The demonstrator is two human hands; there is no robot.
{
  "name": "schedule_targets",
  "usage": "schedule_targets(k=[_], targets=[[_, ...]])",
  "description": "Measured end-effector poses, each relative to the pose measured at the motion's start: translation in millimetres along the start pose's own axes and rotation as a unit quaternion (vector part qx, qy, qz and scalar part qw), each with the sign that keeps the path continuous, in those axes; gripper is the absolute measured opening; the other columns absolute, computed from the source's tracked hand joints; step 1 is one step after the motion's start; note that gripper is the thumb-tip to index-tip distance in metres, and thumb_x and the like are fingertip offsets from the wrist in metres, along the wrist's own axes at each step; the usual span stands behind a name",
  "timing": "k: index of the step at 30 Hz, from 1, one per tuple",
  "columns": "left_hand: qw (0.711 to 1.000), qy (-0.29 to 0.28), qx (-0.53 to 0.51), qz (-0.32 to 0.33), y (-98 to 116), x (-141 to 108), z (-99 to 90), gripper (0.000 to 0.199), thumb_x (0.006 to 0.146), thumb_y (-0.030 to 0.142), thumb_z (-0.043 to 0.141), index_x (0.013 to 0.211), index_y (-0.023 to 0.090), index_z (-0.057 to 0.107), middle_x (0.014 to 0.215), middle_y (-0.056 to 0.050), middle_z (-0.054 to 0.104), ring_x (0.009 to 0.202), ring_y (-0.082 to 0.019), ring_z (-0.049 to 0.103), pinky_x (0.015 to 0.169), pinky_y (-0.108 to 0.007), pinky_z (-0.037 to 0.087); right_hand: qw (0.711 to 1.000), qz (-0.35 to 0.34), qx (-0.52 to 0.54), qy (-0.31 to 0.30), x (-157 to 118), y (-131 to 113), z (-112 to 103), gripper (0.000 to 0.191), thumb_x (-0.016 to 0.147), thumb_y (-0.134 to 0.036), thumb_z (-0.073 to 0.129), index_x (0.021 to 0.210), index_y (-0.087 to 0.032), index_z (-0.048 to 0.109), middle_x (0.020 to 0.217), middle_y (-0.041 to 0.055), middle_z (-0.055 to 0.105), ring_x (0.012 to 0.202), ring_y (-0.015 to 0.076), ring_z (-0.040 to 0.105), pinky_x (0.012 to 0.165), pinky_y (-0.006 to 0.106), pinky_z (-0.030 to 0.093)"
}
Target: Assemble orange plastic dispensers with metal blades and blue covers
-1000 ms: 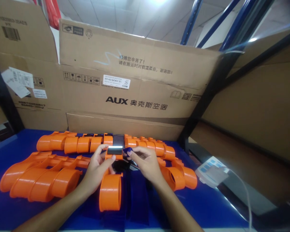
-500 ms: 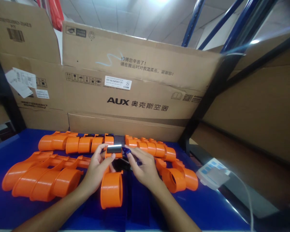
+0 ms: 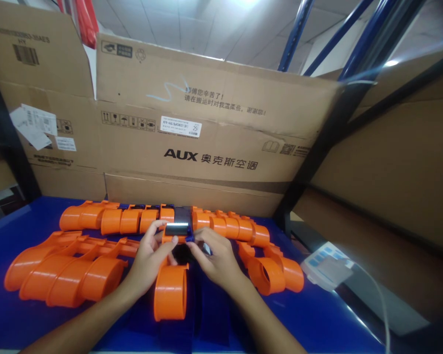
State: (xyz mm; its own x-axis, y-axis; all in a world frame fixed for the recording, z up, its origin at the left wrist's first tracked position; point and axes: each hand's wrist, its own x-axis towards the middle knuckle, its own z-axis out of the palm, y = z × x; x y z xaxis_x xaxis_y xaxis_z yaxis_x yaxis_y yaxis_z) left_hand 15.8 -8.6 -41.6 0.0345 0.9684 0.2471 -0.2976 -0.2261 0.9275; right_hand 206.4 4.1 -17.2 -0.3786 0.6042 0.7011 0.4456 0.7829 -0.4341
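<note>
My left hand (image 3: 146, 264) is closed around the top of an orange tape dispenser (image 3: 170, 294), its thumb on the front below a toothed metal blade (image 3: 176, 224). The dispenser's round hub hangs towards me. My right hand (image 3: 217, 255) pinches a small dark blue plastic piece (image 3: 189, 233) at the right end of the blade head. This piece touches the orange frame; whether it is seated there I cannot tell. Fingers hide the back of the head.
More orange dispensers stand in a back row (image 3: 129, 221), a left group (image 3: 68, 275) and a right group (image 3: 268, 275) on the blue table (image 3: 140, 329). A white device with a cable (image 3: 327, 268) sits at the right edge. A cardboard sheet (image 3: 133, 152) rises behind.
The blue piece has moved from slightly off the head's right end to up against it. My right fingers have shifted left and down with it. The dispenser has barely moved.
</note>
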Motion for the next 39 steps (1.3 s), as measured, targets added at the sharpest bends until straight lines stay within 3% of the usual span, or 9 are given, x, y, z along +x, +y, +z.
schedule_targets(k=[12, 17, 22, 24, 26, 29, 33, 35, 39], targets=[[1.0, 0.001, -0.007, -0.002, -5, 0, -0.5, 0.048, 0.084, 0.038, 0.077, 0.121, 0.026, 0.049, 0.082, 0.004, 0.07, 0.049, -0.012, 0.063, 0.053, -0.025, 0.051, 0.999, -0.016, 0.01, -0.033, 0, 1, 0, 0.023, 0.101, -0.028, 0.06, 0.08, -0.022, 0.053, 0.082, 0.0035, 0.061, 0.074, 0.0169, 0.056, 0.068, 0.029, 0.045], [1.0, -0.006, -0.019, -0.014, -1, -1, 1.4, 0.052, 0.084, 0.04, 0.078, 0.124, 0.023, 0.051, 0.066, 0.004, 0.069, 0.049, -0.013, 0.062, 0.056, -0.024, 0.05, 0.999, -0.012, 0.04, -0.029, -1, -3, -6, 0.02, 0.097, -0.03, 0.064, 0.081, -0.022, 0.056, 0.085, 0.0047, 0.062, 0.078, 0.0187, 0.057, 0.071, 0.031, 0.046], [0.997, -0.036, -0.05, -0.045, 5, -4, 2.8, 0.066, 0.087, 0.04, 0.075, 0.142, 0.021, 0.043, 0.055, 0.001, 0.069, 0.047, -0.017, 0.064, 0.056, -0.025, 0.052, 0.983, 0.093, 0.158, 0.026, 0, -6, -11, 0.017, 0.1, -0.04, 0.058, 0.1, -0.023, 0.061, 0.088, 0.0042, 0.063, 0.079, 0.0195, 0.06, 0.073, 0.032, 0.049], [0.992, -0.072, -0.064, -0.078, 7, -5, 3.1, 0.079, 0.089, 0.04, 0.075, 0.153, 0.023, 0.033, 0.062, -0.003, 0.073, 0.051, -0.02, 0.069, 0.056, -0.027, 0.054, 0.958, 0.146, 0.246, 0.016, 1, -7, -11, 0.028, 0.1, -0.046, 0.058, 0.12, -0.026, 0.058, 0.097, 0.0049, 0.066, 0.086, 0.021, 0.064, 0.078, 0.034, 0.051], [0.984, -0.118, -0.083, -0.109, 7, -7, 3.4, 0.088, 0.091, 0.038, 0.074, 0.161, 0.025, 0.022, 0.068, -0.006, 0.076, 0.059, -0.024, 0.074, 0.059, -0.029, 0.057, 0.926, 0.178, 0.331, -0.044, 3, -9, -12, 0.047, 0.099, -0.051, 0.059, 0.139, -0.029, 0.05, 0.103, 0.0055, 0.068, 0.091, 0.0229, 0.067, 0.086, 0.038, 0.052], [0.968, -0.177, -0.119, -0.134, 5, -11, 3.5, 0.091, 0.092, 0.034, 0.074, 0.163, 0.03, 0.019, 0.092, -0.012, 0.08, 0.073, -0.028, 0.079, 0.066, -0.036, 0.062, 0.887, 0.195, 0.401, -0.117, 4, -11, -15, 0.057, 0.097, -0.056, 0.059, 0.145, -0.029, 0.045, 0.103, 0.0058, 0.07, 0.092, 0.0244, 0.068, 0.087, 0.04, 0.052], [0.951, -0.244, -0.144, -0.121, -1, -16, 2.3, 0.085, 0.083, 0.02, 0.084, 0.155, 0.039, 0.042, 0.152, -0.015, 0.055, 0.103, -0.034, 0.077, 0.091, -0.048, 0.061, 0.908, 0.178, 0.364, -0.102, 4, -11, -17, 0.052, 0.093, -0.053, 0.068, 0.135, -0.026, 0.052, 0.105, 0.006, 0.068, 0.096, 0.0231, 0.064, 0.085, 0.036, 0.05], [0.952, -0.244, -0.149, -0.112, -4, -17, 2.0, 0.074, 0.085, 0.022, 0.082, 0.15, 0.036, 0.05, 0.158, -0.015, 0.048, 0.106, -0.034, 0.076, 0.094, -0.05, 0.06, 0.924, 0.167, 0.329, -0.098, 3, -13, -16, 0.049, 0.092, -0.05, 0.07, 0.131, -0.025, 0.054, 0.1, 0.0044, 0.065, 0.09, 0.0206, 0.062, 0.081, 0.033, 0.049], [0.962, -0.206, -0.132, -0.117, -3, -13, 2.7, 0.055, 0.092, 0.031, 0.074, 0.144, 0.023, 0.057, 0.14, -0.019, 0.064, 0.09, -0.031, 0.079, 0.082, -0.046, 0.064, 0.93, 0.169, 0.313, -0.088, 2, -17, -9, 0.039, 0.094, -0.048, 0.069, 0.121, -0.025, 0.054, 0.093, 0.0015, 0.06, 0.081, 0.0171, 0.058, 0.071, 0.029, 0.047]])
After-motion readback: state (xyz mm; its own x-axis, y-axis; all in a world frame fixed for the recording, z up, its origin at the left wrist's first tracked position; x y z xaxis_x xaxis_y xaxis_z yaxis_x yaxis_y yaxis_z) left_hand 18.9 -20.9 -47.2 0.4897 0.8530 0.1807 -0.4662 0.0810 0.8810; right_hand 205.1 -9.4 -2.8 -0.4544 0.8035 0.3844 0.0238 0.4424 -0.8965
